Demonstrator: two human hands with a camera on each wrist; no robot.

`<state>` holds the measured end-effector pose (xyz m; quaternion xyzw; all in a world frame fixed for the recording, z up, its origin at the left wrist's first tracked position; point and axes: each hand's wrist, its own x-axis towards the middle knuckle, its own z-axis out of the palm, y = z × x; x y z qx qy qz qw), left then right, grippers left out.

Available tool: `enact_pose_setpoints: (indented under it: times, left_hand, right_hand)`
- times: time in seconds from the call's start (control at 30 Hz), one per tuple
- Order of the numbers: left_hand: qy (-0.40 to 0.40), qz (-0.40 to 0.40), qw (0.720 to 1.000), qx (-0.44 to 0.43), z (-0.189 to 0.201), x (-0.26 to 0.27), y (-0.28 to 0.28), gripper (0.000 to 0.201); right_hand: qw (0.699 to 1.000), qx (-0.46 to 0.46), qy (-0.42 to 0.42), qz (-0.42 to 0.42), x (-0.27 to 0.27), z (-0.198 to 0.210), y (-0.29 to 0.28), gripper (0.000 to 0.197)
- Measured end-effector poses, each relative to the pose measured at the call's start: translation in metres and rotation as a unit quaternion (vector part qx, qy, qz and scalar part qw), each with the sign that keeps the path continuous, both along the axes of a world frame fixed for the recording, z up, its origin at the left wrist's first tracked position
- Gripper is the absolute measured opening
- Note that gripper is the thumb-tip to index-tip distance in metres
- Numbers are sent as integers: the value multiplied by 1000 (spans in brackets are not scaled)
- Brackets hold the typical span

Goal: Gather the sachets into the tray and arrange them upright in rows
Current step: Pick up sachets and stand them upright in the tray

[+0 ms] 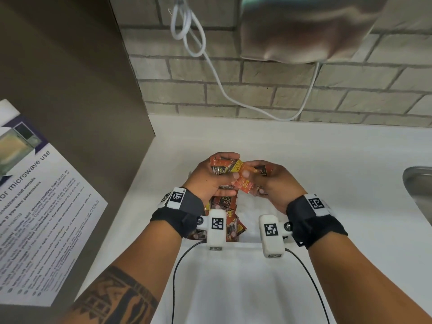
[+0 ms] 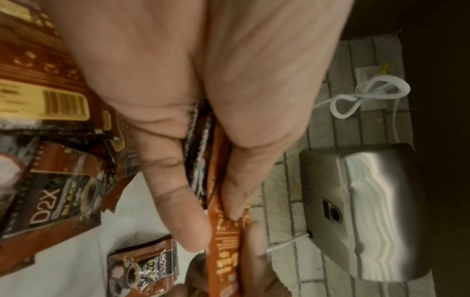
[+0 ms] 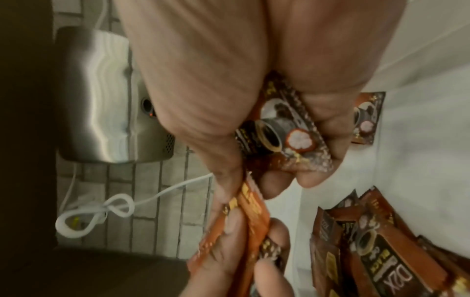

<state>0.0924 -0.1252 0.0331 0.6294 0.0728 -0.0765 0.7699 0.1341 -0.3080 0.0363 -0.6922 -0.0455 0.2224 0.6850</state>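
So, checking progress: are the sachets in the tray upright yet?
No. The sachets in the tray lie tipped and overlapping, not in rows; both wrist views show them leaning.

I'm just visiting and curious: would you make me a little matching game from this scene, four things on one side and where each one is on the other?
Things:
1. orange sachet
2. hand dryer
3. microwave notice
4. sink

Places:
A. at the far right edge of the counter
B. mounted on the brick wall
C. stuck on the brown panel at the left
D. pinched between the left hand and the right hand

Pairs: 1-D, 2-B, 3-C, 4-A
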Motion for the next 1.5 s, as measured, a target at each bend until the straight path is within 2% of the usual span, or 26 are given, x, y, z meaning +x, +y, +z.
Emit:
enact_pose_setpoints:
  times: [0.13,0.23,0.37,0.47,0.53,0.63,0.7,0.77,0.83,0.9,0.97,1.03,1.13,1.2,1.27,1.4,1.5]
  left_hand:
    - [16,27,999,-15,1,2,-5,24]
    - [56,58,996,-46,3,6,-5,24]
    - [93,65,988,-105,6,7,-7,31]
    - [73,75,990,-89,5,7,-6,35]
    - [50,60,994,-79,3,5,-7,37]
    - [21,61,995,-71,3,4,-7,39]
    - [4,77,995,-64,5,5,-7,38]
    - [-9,97,993,-65,5,6,-7,34]
    - [-20,112,992,-63,5,7,-8,32]
    - [-23,113,992,-59,4,7,-10,33]
    - [-13,112,993,-45,3,6,-12,34]
    - [4,110,993,-36,4,5,-13,32]
    - [35,91,991,-86,7,3,-11,26]
    - [47,85,986,-134,7,1,-7,26]
    - [44,78,985,-145,7,-1,-4,26]
    - [29,36,998,-37,7,-6,-2,20]
    - [16,-20,997,67,5,-8,2,25]
  right_hand:
    - [995,-21,-67,-71,4,2,-2,19]
    - [979,-30,-167,-112,3,4,-3,15]
    - [949,-90,-296,-58,-5,-3,0,18]
    - [924,-136,-356,-37,-8,-12,-2,23]
    - [928,-121,-349,-38,-9,-16,-4,26]
    - [952,-88,-286,-70,-7,-18,-5,32]
    - [972,-53,-201,-106,-4,-16,-6,27]
    - [989,28,-67,-128,-5,-10,-5,16]
    - [991,87,14,-104,-9,-6,-3,29]
    - [996,71,10,-58,-11,-6,3,46]
    - [999,41,-15,-31,-12,-8,9,53]
    - [998,39,-24,-41,-9,-9,12,50]
    - [991,111,10,-77,-4,-7,9,36]
    - [985,152,22,-84,-1,-4,6,39]
    - [982,164,18,-90,2,0,3,43]
    - [984,143,-3,-102,3,11,-1,42]
    - [993,27,-101,-58,3,19,2,31]
